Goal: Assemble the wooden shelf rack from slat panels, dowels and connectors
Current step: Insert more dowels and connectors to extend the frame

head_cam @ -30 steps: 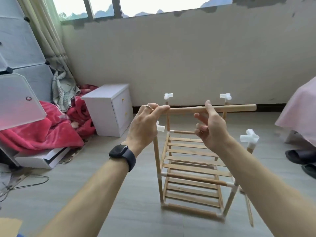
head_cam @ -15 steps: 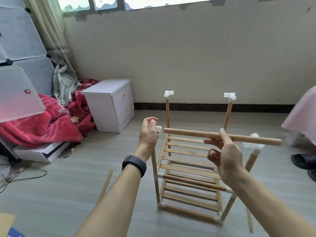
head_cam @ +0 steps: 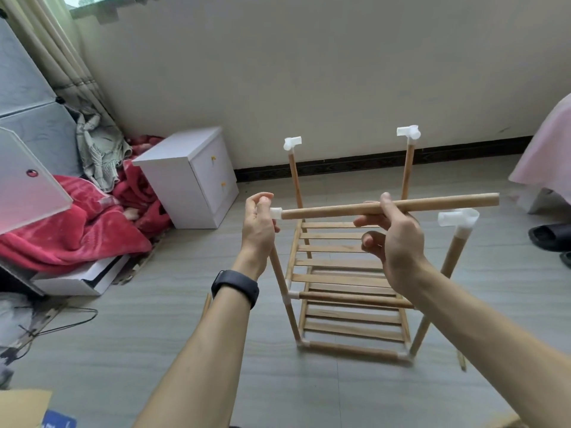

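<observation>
The half-built wooden rack is stood on the floor in the middle of the room, with two slatted tiers fitted and four posts rising from it. A loose dowel is held roughly level above the near side of the rack. It is pinched between the thumb and forefinger of the right hand, whose other fingers are curled beneath it. The white connector on top of the near left post is gripped by the curled fingers of the left hand, on whose wrist a black watch is worn. The dowel's left end is met by this connector; how far it is seated cannot be told. The dowel's right end is poised above and just beyond the near right connector, apart from it. A white cabinet and a red blanket are seen to the left.
</observation>
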